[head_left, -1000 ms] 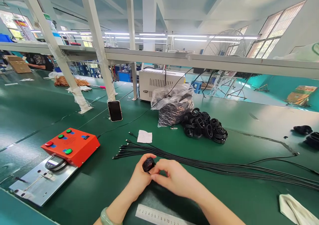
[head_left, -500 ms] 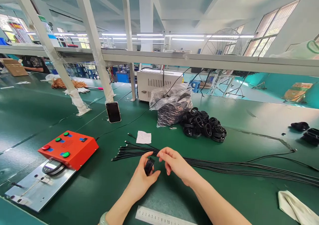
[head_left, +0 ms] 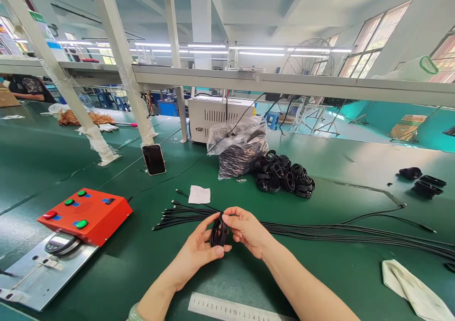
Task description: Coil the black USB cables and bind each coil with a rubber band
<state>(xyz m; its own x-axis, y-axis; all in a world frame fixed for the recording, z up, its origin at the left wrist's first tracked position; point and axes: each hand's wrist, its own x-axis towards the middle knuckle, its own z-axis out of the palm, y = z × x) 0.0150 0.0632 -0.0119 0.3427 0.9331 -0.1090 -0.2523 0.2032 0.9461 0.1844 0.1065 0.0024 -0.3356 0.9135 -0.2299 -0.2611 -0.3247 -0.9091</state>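
Note:
A small coil of black cable (head_left: 218,233) is upright between my hands, above the green tabletop. My left hand (head_left: 199,245) grips the coil from the left, thumb low and fingers behind it. At the coil's upper right edge, my right hand (head_left: 248,230) pinches it between thumb and forefinger, the other fingers curled. Just behind my hands lies a bundle of straight black cables (head_left: 320,232), its connector ends fanned out to the left. A white paper slip (head_left: 199,194) rests beside those ends.
An orange box with buttons (head_left: 88,216) stands left on a metal plate. A phone (head_left: 154,160) leans on a post. Behind are a plastic bag of cables (head_left: 238,152) and a pile of coiled cables (head_left: 284,174). In front lie a ruler (head_left: 231,307) and white cloth (head_left: 414,288).
My right hand has closed in on the coil and now touches it. The coil has turned, showing more of its loop. The whole view has shifted slightly to the right.

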